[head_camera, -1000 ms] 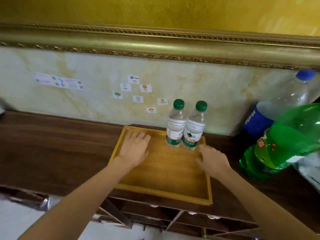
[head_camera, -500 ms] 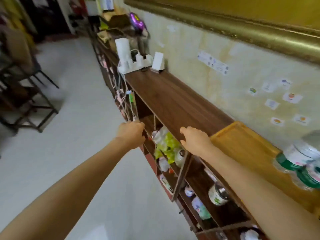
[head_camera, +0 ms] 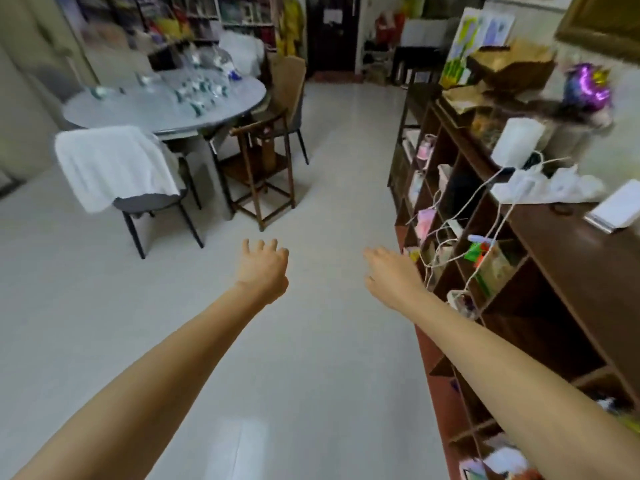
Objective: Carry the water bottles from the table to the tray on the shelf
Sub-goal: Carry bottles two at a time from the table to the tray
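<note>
Both grips are empty: the left hand [head_camera: 262, 271] with fingers loosely spread, the right hand [head_camera: 389, 275] relaxed, held over bare floor at mid frame. The water bottles [head_camera: 199, 90] stand blurred on the round desk [head_camera: 138, 116] at upper left, well apart, up and leftward, nearer the left hand

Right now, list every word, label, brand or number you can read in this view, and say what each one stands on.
No text here can be read.
Water bottles on the round table: green labels, blurred by motion.
Papers propped at the far end of the shelf: coloured print, too blurred to read.
Packets in the shelf cubbies: print too small.
Left hand and right hand: empty, no writing.
</note>
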